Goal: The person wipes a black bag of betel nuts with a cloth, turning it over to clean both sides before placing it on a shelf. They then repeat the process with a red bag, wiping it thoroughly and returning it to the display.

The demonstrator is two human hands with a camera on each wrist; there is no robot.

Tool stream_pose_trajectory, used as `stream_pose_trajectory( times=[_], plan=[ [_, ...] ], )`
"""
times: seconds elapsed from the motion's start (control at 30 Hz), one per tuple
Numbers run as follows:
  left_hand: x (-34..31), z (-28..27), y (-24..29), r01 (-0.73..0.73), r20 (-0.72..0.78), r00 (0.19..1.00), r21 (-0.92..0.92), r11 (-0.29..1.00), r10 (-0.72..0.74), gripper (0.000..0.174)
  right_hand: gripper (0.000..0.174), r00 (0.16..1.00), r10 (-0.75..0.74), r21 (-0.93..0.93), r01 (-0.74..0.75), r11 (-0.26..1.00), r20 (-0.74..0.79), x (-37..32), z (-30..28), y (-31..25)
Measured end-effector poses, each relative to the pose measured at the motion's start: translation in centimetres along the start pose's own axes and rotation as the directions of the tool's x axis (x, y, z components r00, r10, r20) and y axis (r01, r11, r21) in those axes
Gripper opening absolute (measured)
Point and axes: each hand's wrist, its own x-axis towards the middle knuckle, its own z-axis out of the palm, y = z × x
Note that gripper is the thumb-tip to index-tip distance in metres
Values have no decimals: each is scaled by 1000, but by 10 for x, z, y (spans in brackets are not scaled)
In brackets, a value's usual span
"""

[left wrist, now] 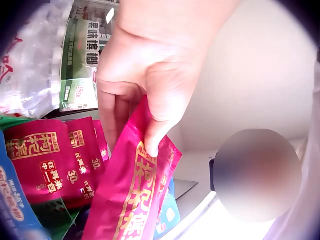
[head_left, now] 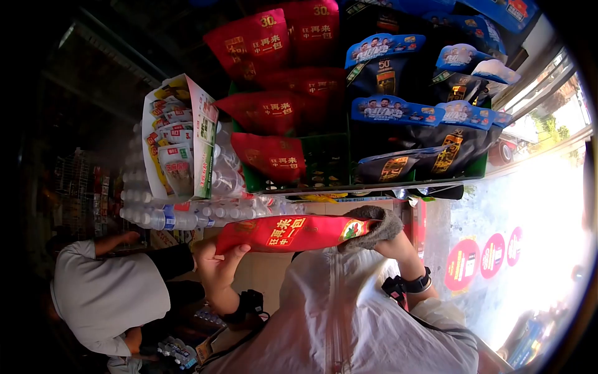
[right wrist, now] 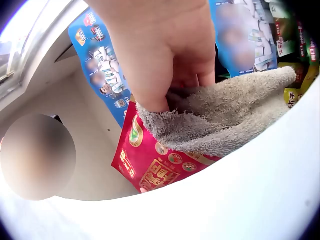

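Note:
A red snack packet (head_left: 293, 232) with gold lettering is held level in front of the chest. My left hand (head_left: 218, 268) pinches one end of it, the thumb lying on the printed face in the left wrist view, where the packet (left wrist: 127, 185) hangs down from the fingers. At the other end, my right hand (head_left: 393, 246) grips a grey terry cloth (head_left: 378, 227) folded over the packet's edge. From the right wrist, the cloth (right wrist: 215, 110) is bunched under the fingers and overlaps the packet (right wrist: 150, 155); the fingertips are hidden in it.
A green crate (head_left: 324, 185) holds red packets (head_left: 274, 159) on one side and black packets with blue headers (head_left: 398, 137) on the other. Beside it are a box of small sachets (head_left: 202, 134) and bottled water (head_left: 180, 218). Another person (head_left: 112, 293) bends at the lower left.

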Motion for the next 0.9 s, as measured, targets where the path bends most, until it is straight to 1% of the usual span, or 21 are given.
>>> stream_pose_trajectory(
  times=[0.03, 0.1, 0.13, 0.17, 0.2, 0.23, 0.3, 0.33, 0.37, 0.43, 0.5, 0.53, 0.57, 0.63, 0.67, 0.7, 0.77, 0.8, 0.83, 0.87, 0.9],
  plan=[
    [1, 1, 0, -1, -1, 1000, 1, 1000, 1, 19, 32, 1000, 6, -23, -6, 1000, -22, -1, 0, 1],
    [2, 3, 0, -14, -82, 996, 141, 990, 26, 18, 29, 999, 14, -44, -16, 999, -40, -5, -3, 5],
    [5, 3, 1, -13, -82, 996, 141, 990, 25, 18, 26, 1000, -4, -128, 6, 992, 12, -8, -7, 12],
    [9, 3, 5, -75, -121, 987, 208, 975, 102, 18, 23, 998, -18, -210, 32, 977, 65, -11, -11, 18],
    [15, 3, 9, -133, -153, 972, 276, 952, 180, 17, 23, 993, 95, -122, -85, 989, 75, -15, -11, 22],
    [21, 2, 13, -131, -151, 972, 276, 952, 178, 17, 23, 992, 98, -120, -89, 989, 74, -18, -13, 27],
    [35, 1, 21, -241, -91, 950, 391, 888, 298, 16, 24, 993, 64, -118, -52, 992, 95, -25, -17, 36],
    [42, 5, 29, -235, -69, 955, 420, 877, 289, 14, 24, 993, 67, -116, -56, 992, 94, -27, -19, 36],
    [51, 9, 33, -303, -32, 931, 491, 817, 364, 14, 24, 994, 61, -94, -53, 994, 87, -29, -22, 36],
    [67, 19, 35, -315, 18, 938, 467, 827, 347, 11, 24, 996, 56, -73, -51, 996, 76, -31, -24, 33],
    [78, 34, 29, -361, 31, 924, 400, 842, 381, 11, 24, 993, 104, -45, -102, 994, 51, -31, -26, 20],
    [83, 39, 27, -368, 70, 925, 408, 835, 373, 11, 24, 993, 105, -47, -103, 994, 46, -29, -26, 15],
    [86, 44, 25, -372, 74, 924, 405, 835, 375, 11, 25, 995, 81, -56, -78, 995, 51, -28, -27, 9],
    [91, 53, 20, -383, 158, 924, 401, 832, 349, 12, 25, 997, 60, -67, -56, 996, 53, -29, -28, 7],
    [91, 56, 16, -317, 173, 948, 391, 864, 269, 12, 25, 997, 62, -69, -59, 996, 50, -30, -29, 7],
    [94, 59, 11, -317, 175, 947, 391, 864, 268, 12, 26, 997, 65, -71, -61, 996, 48, -31, -28, 8],
    [102, 65, -1, -430, 243, 903, 461, 776, 355, 13, 26, 997, 72, -62, -70, 996, 34, -34, -29, 9],
    [105, 65, -9, -388, 293, 918, 516, 764, 268, 18, 26, 997, 80, -53, -79, 995, 19, -36, -29, 10],
    [109, 69, -12, -388, 293, 917, 515, 764, 269, 18, 26, 997, 80, -53, -79, 995, 19, -37, -29, 11],
    [114, 75, -14, -504, 270, 860, 574, 645, 432, 22, 26, 993, 115, -30, -115, 993, 3, -39, -28, 12],
    [116, 80, -14, -591, 258, 771, 630, 503, 583, 27, 27, 989, 149, -7, -149, 989, -12, -41, -29, 12]
  ],
)
